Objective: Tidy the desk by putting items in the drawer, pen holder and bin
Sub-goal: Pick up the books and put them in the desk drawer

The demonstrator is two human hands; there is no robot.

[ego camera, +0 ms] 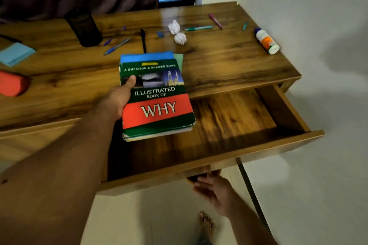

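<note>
The left hand (119, 97) grips a stack of books (157, 97) at its left edge, thumb on the cover, above the open drawer (229, 121). Better to lower it flat, far edge first. The top book is green and red, corners worn. The right hand (213, 187) hangs relaxed under the drawer front
</note>
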